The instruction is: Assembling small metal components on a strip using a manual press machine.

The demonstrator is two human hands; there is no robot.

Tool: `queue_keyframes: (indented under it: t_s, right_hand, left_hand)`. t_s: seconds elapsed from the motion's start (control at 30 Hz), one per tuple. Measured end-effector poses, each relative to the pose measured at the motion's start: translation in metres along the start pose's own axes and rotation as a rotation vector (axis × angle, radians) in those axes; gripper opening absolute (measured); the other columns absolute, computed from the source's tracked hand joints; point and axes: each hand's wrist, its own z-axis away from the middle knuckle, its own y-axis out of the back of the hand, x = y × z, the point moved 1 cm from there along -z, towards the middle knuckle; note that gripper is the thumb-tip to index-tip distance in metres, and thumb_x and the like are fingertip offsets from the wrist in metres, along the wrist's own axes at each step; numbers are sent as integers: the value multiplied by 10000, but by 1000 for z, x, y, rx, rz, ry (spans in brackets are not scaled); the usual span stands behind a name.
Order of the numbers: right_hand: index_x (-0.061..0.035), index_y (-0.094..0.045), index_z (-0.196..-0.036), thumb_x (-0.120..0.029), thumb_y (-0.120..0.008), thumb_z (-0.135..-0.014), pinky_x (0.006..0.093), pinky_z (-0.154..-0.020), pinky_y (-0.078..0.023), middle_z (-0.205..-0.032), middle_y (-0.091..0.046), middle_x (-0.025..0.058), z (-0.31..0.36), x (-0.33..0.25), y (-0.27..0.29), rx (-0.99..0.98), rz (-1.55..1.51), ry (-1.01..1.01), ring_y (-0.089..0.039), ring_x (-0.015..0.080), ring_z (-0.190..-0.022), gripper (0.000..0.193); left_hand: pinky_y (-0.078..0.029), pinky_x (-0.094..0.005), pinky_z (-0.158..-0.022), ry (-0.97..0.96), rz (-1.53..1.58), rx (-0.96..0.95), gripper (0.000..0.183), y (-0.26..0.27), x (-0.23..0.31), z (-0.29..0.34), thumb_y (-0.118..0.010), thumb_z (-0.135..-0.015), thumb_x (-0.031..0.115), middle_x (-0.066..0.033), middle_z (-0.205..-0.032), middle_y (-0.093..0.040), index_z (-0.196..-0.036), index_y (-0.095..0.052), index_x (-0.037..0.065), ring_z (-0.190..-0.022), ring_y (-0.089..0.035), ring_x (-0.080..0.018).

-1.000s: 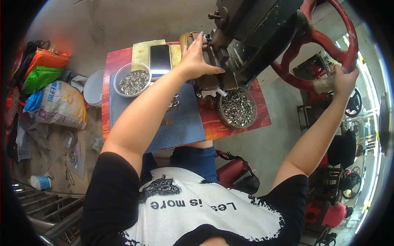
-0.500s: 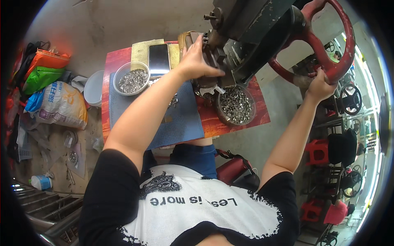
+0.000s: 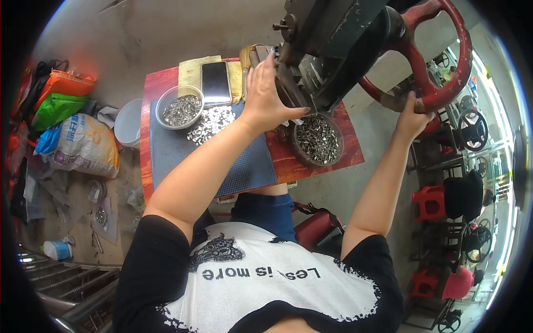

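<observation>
My right hand (image 3: 413, 119) is closed round the rim of the red handwheel (image 3: 444, 94) of a dark metal hand press (image 3: 338, 33). At the press's lower block (image 3: 286, 83), my left hand (image 3: 265, 97) has its fingers stretched out and its thumb spread to the right. The palm hides part of that block, and I cannot make out anything held there. Just below the press, a clear round tub (image 3: 342, 145) holds many small metal parts. Small shiny flat pieces (image 3: 208, 126) lie scattered on the blue mesh mat (image 3: 244, 166), left of my left forearm.
A clear bowl (image 3: 159, 114) of metal pieces stands on the mat's left, beside a phone (image 3: 215, 80) on yellow cloth. A white bucket (image 3: 129, 125) and plastic sacks (image 3: 89, 144) sit left of the red table (image 3: 344, 161). Red stools (image 3: 427, 202) stand at right.
My right hand has moved left and slightly down with the turning wheel. My left hand has shifted slightly, fingers more upright. More shiny pieces on the mat show beside my forearm.
</observation>
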Motion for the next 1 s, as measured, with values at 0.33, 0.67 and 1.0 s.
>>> queue_keyframes:
  t_s: [0.33, 0.67, 1.0]
  right_hand:
    - [44, -681, -1122, -281, -602, -1004, 294, -852, -494, -982, -715, 88, 148, -60, 33, -1069, -691, -805, -635, 128, -918, 355]
    - [56, -696, -1111, -167, -652, -956, 291, -843, -509, -954, -736, 66, 143, -66, 45, -1025, -45, -231, -656, 126, -887, 276]
    - [43, -698, -1070, -265, -598, -1012, 247, -715, -484, -904, -710, 30, 134, -28, 39, -1120, -740, -842, -612, 91, -753, 329]
  left_hand:
    - [-55, -664, -1174, -352, -96, -187, 1270, -29, 67, 26, -912, -521, 404, -178, -1416, -472, -1496, -243, -57, -1446, -314, -334]
    - [-47, -706, -1149, -326, -262, -287, 1207, -31, 67, 35, -909, -542, 374, -159, -1421, -478, -1482, -282, -50, -1450, -322, -311]
    - [-138, -570, -1204, 95, -560, -401, 1047, 57, 26, 54, -913, -590, 417, -204, -1402, -499, -1386, -416, -49, -1441, -334, -328]
